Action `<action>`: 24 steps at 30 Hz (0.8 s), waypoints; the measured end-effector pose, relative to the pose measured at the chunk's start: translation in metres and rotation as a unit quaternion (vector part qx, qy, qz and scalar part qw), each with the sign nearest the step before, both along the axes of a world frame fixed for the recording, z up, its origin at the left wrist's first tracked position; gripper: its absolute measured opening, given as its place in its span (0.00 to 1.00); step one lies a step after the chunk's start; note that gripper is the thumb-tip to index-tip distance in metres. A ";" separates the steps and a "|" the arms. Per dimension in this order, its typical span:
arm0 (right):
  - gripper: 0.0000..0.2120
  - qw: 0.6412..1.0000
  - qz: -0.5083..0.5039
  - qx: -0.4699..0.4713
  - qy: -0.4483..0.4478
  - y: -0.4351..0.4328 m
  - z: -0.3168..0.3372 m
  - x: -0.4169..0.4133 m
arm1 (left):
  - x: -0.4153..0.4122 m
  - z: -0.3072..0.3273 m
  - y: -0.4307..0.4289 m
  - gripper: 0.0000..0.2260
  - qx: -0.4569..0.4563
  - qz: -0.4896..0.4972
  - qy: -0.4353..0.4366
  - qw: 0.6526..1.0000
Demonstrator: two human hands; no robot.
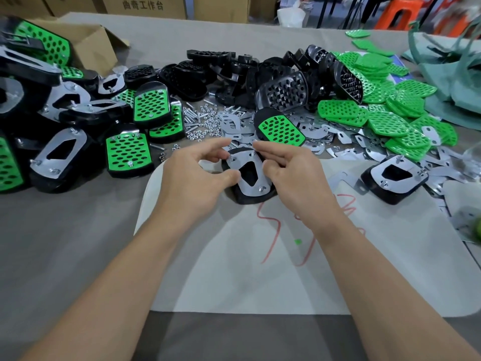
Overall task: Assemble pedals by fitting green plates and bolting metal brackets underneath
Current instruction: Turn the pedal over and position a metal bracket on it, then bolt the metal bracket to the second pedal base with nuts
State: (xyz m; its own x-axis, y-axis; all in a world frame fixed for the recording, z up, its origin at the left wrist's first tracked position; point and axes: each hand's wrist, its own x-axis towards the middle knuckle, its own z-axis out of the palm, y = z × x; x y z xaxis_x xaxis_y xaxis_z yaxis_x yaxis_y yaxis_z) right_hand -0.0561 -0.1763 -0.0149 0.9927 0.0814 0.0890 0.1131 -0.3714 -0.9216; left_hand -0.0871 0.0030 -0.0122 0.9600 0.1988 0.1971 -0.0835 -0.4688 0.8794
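Note:
A black pedal lies upside down on the white sheet, with a metal bracket on top and bolts poking up through it. My left hand grips the pedal's left edge, thumb against its side and fingers curled over the near-left bolt. My right hand curls over the bracket's right edge, and its index fingertip pinches at the far bolt. I cannot see whether a nut is there. Just behind lies a pedal with its green plate facing up.
Finished pedals are heaped at the left by a cardboard box. Loose nuts and bolts, black pedal bodies, spare brackets and green plates spread across the back. Another bracketed pedal sits to the right.

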 end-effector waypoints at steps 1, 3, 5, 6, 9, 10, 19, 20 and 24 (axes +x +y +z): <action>0.22 1.000 -0.002 0.000 -0.002 0.001 0.000 -0.001 | 0.000 0.000 -0.001 0.23 0.004 -0.002 -0.002 1.000; 0.22 1.000 -0.004 0.004 -0.005 0.002 0.000 -0.002 | 0.001 -0.002 -0.002 0.24 0.012 -0.008 -0.001 1.000; 0.22 1.000 -0.005 0.004 -0.008 0.002 0.001 -0.003 | 0.004 -0.003 -0.003 0.24 0.025 -0.013 -0.001 1.000; 0.22 1.000 -0.006 0.002 -0.009 0.002 0.002 -0.004 | 0.005 -0.003 -0.004 0.24 0.031 -0.014 -0.001 0.999; 0.22 1.000 -0.010 0.004 -0.008 0.002 0.003 -0.005 | 0.006 -0.003 -0.006 0.26 0.034 -0.009 -0.003 0.999; 0.22 1.000 -0.013 0.004 -0.006 0.003 0.004 -0.006 | 0.004 -0.003 -0.006 0.27 0.035 -0.004 -0.006 0.999; 0.23 1.000 -0.020 -0.012 0.005 0.004 0.006 -0.003 | -0.001 0.002 -0.006 0.23 0.156 -0.002 -0.032 0.987; 0.23 1.000 -0.019 -0.018 0.002 0.004 0.006 -0.003 | 0.000 0.004 -0.008 0.21 0.172 0.002 -0.044 0.984; 0.22 0.998 -0.026 -0.055 -0.015 0.004 0.007 -0.003 | 0.005 0.004 -0.013 0.15 0.151 0.030 -0.043 0.987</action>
